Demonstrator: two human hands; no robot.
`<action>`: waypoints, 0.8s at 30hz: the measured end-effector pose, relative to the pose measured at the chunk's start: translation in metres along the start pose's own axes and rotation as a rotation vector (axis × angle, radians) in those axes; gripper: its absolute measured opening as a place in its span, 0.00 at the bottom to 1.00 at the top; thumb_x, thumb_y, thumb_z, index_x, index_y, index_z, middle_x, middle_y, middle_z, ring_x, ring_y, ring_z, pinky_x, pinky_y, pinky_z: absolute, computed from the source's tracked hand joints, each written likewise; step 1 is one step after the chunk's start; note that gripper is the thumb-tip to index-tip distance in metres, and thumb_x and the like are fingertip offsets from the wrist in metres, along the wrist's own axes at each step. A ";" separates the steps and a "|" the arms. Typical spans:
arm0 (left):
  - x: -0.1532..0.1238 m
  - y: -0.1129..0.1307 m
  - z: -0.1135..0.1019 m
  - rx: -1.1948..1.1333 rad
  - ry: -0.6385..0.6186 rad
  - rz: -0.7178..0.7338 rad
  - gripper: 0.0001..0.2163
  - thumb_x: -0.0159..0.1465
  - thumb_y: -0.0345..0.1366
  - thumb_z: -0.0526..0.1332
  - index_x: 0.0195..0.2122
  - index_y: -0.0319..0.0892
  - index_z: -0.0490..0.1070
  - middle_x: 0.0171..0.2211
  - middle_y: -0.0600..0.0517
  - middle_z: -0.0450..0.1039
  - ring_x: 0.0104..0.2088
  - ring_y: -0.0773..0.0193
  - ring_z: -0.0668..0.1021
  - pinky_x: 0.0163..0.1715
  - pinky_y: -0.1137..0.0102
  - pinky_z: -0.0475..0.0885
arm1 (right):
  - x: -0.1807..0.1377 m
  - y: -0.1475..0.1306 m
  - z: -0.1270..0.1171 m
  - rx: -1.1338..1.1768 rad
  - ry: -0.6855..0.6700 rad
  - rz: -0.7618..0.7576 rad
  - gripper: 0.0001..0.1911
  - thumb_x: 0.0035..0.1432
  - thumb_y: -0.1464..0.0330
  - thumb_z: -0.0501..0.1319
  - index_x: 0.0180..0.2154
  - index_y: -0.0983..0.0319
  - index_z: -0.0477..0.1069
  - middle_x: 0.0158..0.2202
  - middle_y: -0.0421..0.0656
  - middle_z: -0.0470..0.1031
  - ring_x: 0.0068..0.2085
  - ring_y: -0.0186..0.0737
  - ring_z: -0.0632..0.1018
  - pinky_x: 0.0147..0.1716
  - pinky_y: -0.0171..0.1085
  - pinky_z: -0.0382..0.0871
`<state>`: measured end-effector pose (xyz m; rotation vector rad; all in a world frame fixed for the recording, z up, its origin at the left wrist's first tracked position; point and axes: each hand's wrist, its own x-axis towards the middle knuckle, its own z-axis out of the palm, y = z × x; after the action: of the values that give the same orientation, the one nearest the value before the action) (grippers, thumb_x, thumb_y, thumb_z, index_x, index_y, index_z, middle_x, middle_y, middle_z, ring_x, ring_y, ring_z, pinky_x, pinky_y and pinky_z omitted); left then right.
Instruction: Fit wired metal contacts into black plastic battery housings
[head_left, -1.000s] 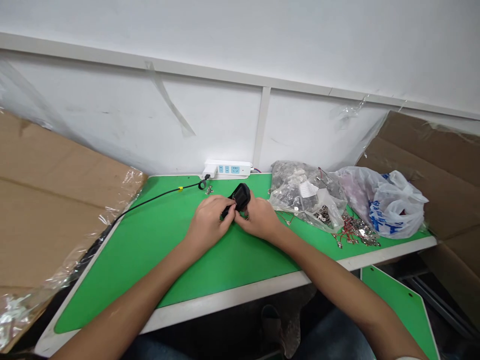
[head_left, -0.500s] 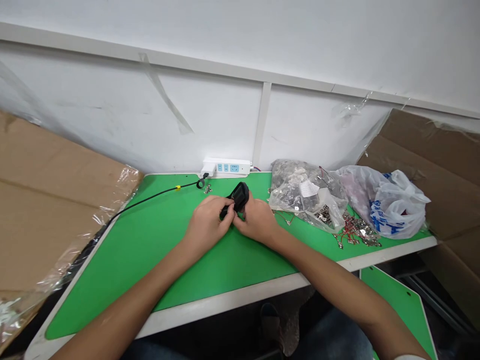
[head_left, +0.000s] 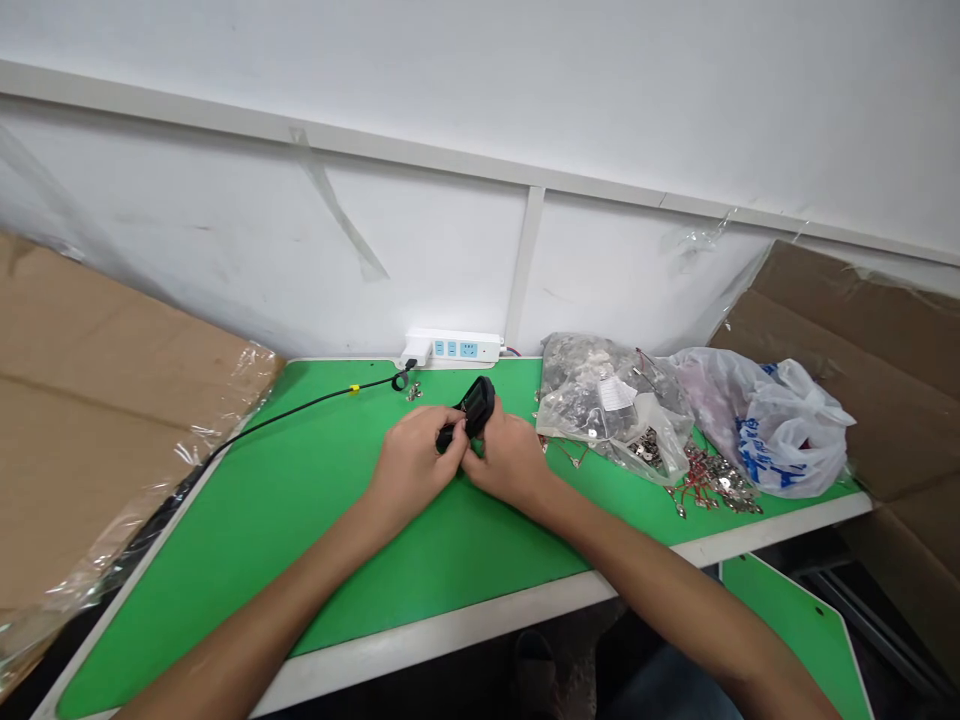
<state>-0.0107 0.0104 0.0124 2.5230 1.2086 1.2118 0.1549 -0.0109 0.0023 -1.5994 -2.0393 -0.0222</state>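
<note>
Both hands meet over the green table (head_left: 360, 590), around a small black plastic housing (head_left: 478, 403) with a hollow, open-looking face. My right hand (head_left: 514, 455) is closed on its right side. On the left, my left hand (head_left: 416, 455) is closed with thumb and fingers pinching at the lower left part of the housing. Whether a small part sits between the fingertips is hidden. Just behind the hands lie a few small metal pieces (head_left: 414, 391).
A white power strip (head_left: 472, 347) stands against the wall, its black cable (head_left: 300, 408) running left. To the right are a clear bag (head_left: 577, 390) of metal parts, loose metal tabs with red wires (head_left: 705, 480) and a white plastic bag (head_left: 795, 430). Cardboard sheets (head_left: 112, 400) flank the table.
The whole view has shifted slightly, so the table sits a little lower. Both hands keep hold of the black housing, with only small finger movement.
</note>
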 end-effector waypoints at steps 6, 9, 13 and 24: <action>0.001 -0.001 -0.001 -0.047 -0.007 -0.031 0.08 0.71 0.36 0.58 0.41 0.43 0.78 0.41 0.49 0.84 0.44 0.54 0.83 0.46 0.61 0.75 | 0.000 0.001 0.000 0.045 0.001 -0.003 0.20 0.67 0.60 0.58 0.54 0.67 0.64 0.39 0.51 0.83 0.37 0.50 0.83 0.35 0.41 0.70; 0.002 0.000 -0.001 -0.060 -0.003 -0.045 0.08 0.71 0.36 0.58 0.41 0.44 0.78 0.40 0.49 0.84 0.42 0.55 0.83 0.44 0.62 0.75 | 0.000 0.000 -0.001 0.071 -0.003 0.010 0.18 0.68 0.60 0.58 0.53 0.65 0.64 0.39 0.51 0.83 0.37 0.50 0.83 0.34 0.41 0.70; 0.003 0.004 0.000 -0.079 0.008 -0.086 0.08 0.70 0.37 0.58 0.39 0.44 0.77 0.39 0.50 0.84 0.39 0.56 0.83 0.41 0.63 0.76 | -0.001 -0.001 -0.002 0.103 -0.027 0.037 0.19 0.67 0.60 0.58 0.54 0.65 0.63 0.41 0.51 0.83 0.37 0.50 0.84 0.33 0.42 0.70; -0.002 -0.003 -0.002 0.054 -0.068 0.025 0.10 0.73 0.40 0.58 0.48 0.45 0.77 0.44 0.48 0.85 0.44 0.52 0.84 0.47 0.57 0.75 | 0.001 0.015 -0.010 0.107 -0.029 0.023 0.17 0.70 0.58 0.58 0.52 0.63 0.67 0.35 0.45 0.82 0.31 0.47 0.80 0.28 0.40 0.63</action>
<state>-0.0148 0.0102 0.0115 2.6020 1.2146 1.1037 0.1724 -0.0090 0.0061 -1.5648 -2.0087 0.1176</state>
